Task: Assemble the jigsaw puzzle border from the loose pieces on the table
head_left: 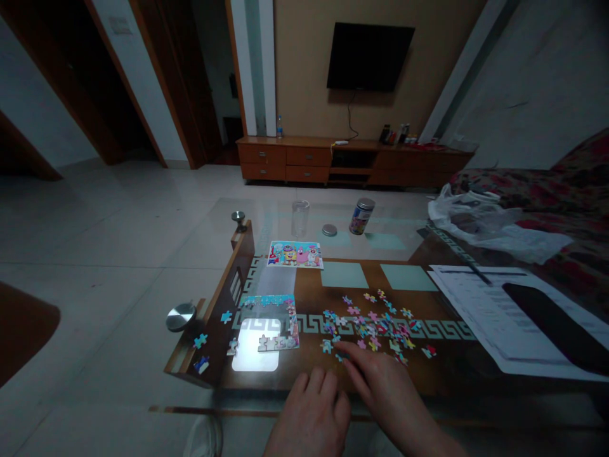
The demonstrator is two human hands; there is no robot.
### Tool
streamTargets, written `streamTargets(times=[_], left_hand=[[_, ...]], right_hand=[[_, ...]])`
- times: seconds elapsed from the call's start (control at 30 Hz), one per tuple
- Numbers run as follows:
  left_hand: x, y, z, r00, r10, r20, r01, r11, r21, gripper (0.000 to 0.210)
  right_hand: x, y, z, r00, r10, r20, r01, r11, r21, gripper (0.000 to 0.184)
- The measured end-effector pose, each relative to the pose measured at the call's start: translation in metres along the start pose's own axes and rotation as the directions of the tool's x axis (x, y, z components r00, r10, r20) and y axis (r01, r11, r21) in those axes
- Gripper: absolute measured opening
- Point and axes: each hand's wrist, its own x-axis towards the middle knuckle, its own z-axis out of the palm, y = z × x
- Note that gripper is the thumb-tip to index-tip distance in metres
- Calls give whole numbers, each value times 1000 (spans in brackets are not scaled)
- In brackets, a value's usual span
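Loose jigsaw puzzle pieces (373, 327) lie in a colourful heap on the glass tabletop. My right hand (380, 381) reaches in at the heap's near left side, index finger stretched and thumb apart from it. Its index fingertip is beside a light blue puzzle piece (326, 346); I cannot tell whether they touch. Near the table's front edge, my left hand (311, 412) has its fingers curled under, hiding whatever may be in them. Left of the heap is a partly joined puzzle border (294, 324), with top, right and part of the bottom assembled. A cartoon reference picture (295, 254) lies behind it.
Several separate pieces, among them a blue one (200, 341), lie along the table's left side. Farther back stand a clear jar (300, 218), a metal lid (329, 230) and a printed canister (362, 216). Papers (490, 317), a black phone-like object (556, 327) and a plastic bag (495, 222) are at right.
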Motion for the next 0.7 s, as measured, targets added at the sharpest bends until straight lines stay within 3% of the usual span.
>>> streamTargets(times=[0.53, 0.7], left_hand=[[-5, -3, 13, 992, 50, -113, -48, 999, 20, 15], [-6, -2, 5, 999, 12, -48, -13, 999, -37, 18]], right_hand=[[5, -6, 2, 1000, -18, -25, 19, 999, 35, 35], [4, -9, 1, 1000, -19, -15, 20, 999, 31, 35]])
